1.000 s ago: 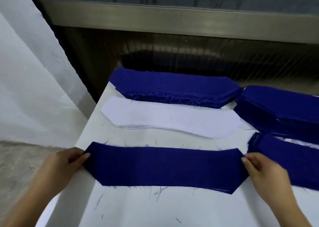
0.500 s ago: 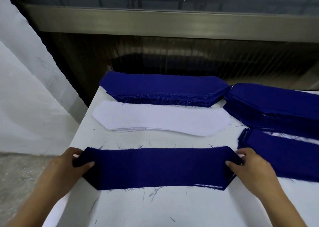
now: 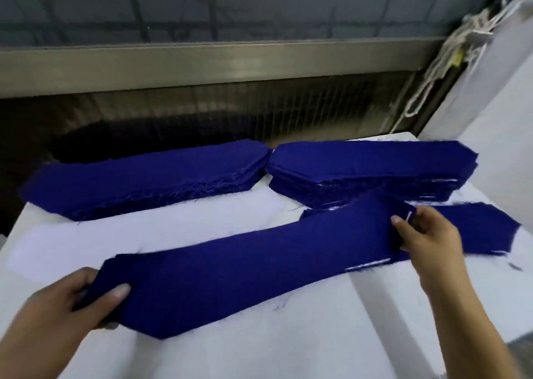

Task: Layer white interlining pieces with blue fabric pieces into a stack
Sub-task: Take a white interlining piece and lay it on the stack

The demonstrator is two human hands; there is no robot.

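One blue piece (image 3: 245, 263), flat on the table (image 3: 288, 344) a second ago, now lifted and swung right.
The left hand (image 3: 83, 303) grips its near end, thumb on top. The right hand (image 3: 427, 234) pinches the far corner over the low stack (image 3: 484, 225), probably the next layer there. The piece is deep blue and frayed, with a white edge (image 3: 369, 264) peeping under it. Thick blue piles (image 3: 144, 176) lie behind.

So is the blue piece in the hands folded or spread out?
Spread out. The blue piece stretches at full length with no fold showing; the left hand grips its left end, the right hand pinches its right end.
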